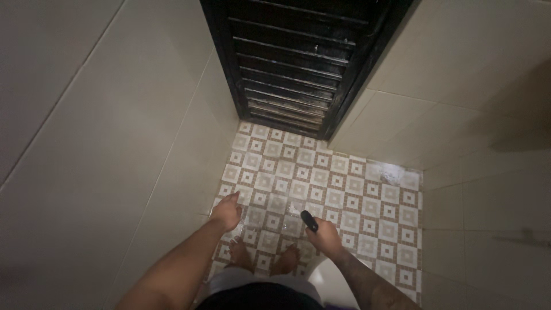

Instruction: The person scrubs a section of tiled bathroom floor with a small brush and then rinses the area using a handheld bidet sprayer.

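My left hand (227, 211) hangs over the wet patterned floor (356, 189) near the left wall, fingers loosely apart and holding nothing. My right hand (325, 234) is closed around a small dark handle (309, 220) that sticks out toward the door. Both hands hover above my bare feet (264, 258), which stand on the tiles.
A black louvred door (298, 63) closes the far end of this narrow tiled room. Pale wall tiles (103, 132) rise close on the left and right. A white rounded fixture (336, 284) sits just under my right forearm. The floor shines with water.
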